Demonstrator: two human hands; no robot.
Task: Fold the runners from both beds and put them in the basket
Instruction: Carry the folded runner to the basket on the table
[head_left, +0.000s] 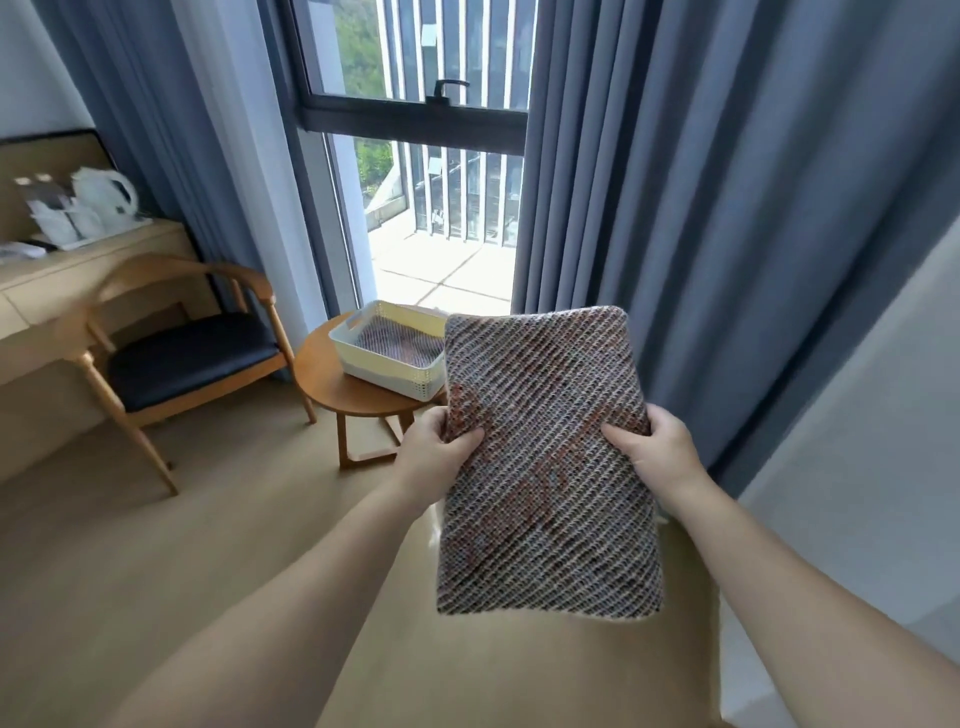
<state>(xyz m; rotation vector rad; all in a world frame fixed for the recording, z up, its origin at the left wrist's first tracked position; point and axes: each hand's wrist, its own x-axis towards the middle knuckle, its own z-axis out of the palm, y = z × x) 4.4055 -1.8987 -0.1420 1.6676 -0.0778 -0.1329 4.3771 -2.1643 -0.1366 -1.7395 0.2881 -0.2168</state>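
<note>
A folded woven runner with grey, white and rust diagonal stripes (545, 457) is held up in the air between both hands; the left hand (439, 449) grips its left edge, thumb on top and fingers curled beneath; the right hand (652, 447) clasps the right edge the same way; beyond it, a pale yellow perforated plastic basket (363, 358) sits on a small round wooden side table (332, 389) by the window, already holding another striped folded runner (397, 343); a wooden armchair with a dark seat (182, 358) stands to the left.

Both bare arms stretched forward, left hand (440, 446) and right hand (655, 448) clenched, thumbs on top
</note>
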